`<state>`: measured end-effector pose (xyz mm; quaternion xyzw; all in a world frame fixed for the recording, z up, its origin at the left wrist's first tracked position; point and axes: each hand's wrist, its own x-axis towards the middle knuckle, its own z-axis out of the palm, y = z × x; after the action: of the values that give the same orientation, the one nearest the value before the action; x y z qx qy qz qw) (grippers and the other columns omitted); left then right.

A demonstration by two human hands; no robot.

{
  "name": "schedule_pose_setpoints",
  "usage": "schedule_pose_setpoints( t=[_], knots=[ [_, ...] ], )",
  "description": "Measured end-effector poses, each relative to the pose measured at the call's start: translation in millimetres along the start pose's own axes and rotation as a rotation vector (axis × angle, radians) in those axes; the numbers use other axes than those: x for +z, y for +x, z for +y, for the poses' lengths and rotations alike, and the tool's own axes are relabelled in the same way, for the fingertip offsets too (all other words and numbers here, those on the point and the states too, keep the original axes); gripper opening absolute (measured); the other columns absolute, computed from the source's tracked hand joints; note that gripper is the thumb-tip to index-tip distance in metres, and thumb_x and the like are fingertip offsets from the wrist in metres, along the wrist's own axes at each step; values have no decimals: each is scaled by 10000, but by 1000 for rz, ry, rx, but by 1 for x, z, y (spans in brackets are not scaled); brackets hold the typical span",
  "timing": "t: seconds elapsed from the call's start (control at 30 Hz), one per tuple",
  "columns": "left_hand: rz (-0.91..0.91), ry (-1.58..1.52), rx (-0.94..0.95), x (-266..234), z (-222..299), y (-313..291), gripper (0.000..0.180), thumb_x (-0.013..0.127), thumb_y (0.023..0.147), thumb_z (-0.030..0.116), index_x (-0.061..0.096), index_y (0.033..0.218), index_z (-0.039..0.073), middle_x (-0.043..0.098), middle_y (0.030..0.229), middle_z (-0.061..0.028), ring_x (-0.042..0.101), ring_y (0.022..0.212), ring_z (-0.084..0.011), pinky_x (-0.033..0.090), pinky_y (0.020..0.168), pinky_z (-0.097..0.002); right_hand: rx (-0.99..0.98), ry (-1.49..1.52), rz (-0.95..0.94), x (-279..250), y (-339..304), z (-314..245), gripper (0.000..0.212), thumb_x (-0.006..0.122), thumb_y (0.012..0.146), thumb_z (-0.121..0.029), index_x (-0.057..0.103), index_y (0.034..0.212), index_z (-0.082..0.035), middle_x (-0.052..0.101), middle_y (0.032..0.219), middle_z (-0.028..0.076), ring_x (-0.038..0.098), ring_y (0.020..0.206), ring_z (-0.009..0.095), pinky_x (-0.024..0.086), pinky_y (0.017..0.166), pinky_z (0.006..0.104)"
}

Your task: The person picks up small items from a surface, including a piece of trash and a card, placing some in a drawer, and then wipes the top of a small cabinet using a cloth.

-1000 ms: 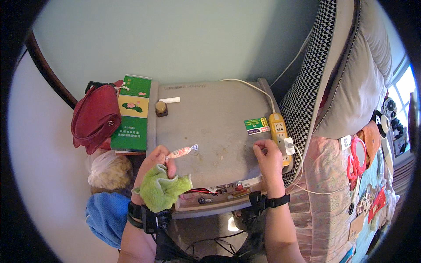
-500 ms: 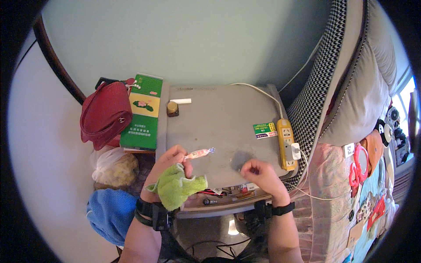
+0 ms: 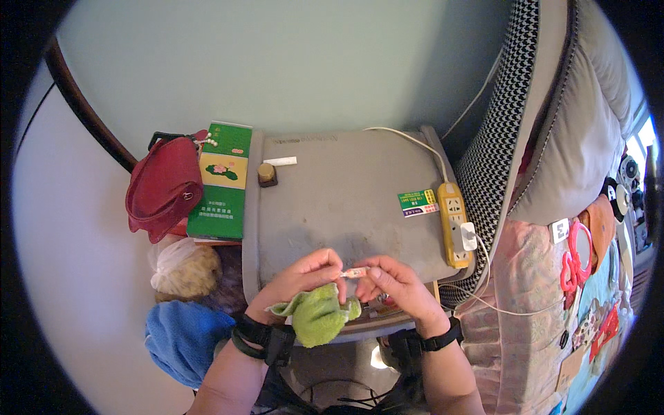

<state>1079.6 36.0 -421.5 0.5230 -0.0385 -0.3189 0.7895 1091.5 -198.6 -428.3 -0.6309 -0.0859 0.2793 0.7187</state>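
A small candy (image 3: 355, 272) in a pale, red-printed twist wrapper is stretched between my two hands above the front edge of the grey cabinet top. Thumb and finger of my left hand (image 3: 304, 280) pinch its left end. The same hand also keeps hold of a crumpled light-green cloth (image 3: 319, 319), which hangs below the fingers. My right hand (image 3: 400, 287) grips the candy's right part between thumb and fingers. Beneath the hands an open drawer (image 3: 387, 319) shows small loose items, mostly covered by my hands and the cloth.
A yellow power strip (image 3: 453, 221) with a white plug lies at the right of the cabinet top (image 3: 332, 200), beside a green card (image 3: 418, 203). At the back left sit a small gold-lidded jar (image 3: 267, 174) and a white strip (image 3: 280, 161). Further left are a green box (image 3: 218, 207) and red bag (image 3: 164, 187).
My right hand has moved left and taken hold of the candy's free end. My left hand, with the candy and cloth, has shifted right and slightly nearer. The view has tilted slightly.
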Motion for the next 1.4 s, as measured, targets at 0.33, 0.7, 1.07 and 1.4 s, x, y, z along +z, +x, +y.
schedule_pose_setpoints(
  t=[0.33,0.7,1.07,1.4],
  knots=[
    [52,-40,-84,5,-7,10,221,538,998,285,505,978,67,633,789,-56,577,684,-96,461,588,-228,-93,13,158,0,-6,-1,152,663,912,-44,640,1061,-38,659,936,-8,586,810,39,492,739,202],
    [116,-206,-14,3,-11,4,245,564,981,296,513,1073,74,629,806,-58,607,716,-119,485,609,-243,-172,-39,246,8,-4,5,151,700,871,-13,651,1008,-52,682,939,-15,586,798,26,494,703,203],
    [176,97,179,0,-34,17,169,590,975,131,562,1109,31,655,898,-64,632,817,-115,511,710,-245,-223,-235,294,18,3,12,168,722,851,-31,634,994,-39,653,906,19,613,838,87,519,755,256],
    [200,195,332,-2,-28,14,102,556,973,52,536,1068,22,680,971,-109,660,880,-149,534,773,-269,-234,-39,331,8,1,13,109,687,858,-17,617,935,-53,660,891,29,600,818,100,484,768,255]
  ],
)
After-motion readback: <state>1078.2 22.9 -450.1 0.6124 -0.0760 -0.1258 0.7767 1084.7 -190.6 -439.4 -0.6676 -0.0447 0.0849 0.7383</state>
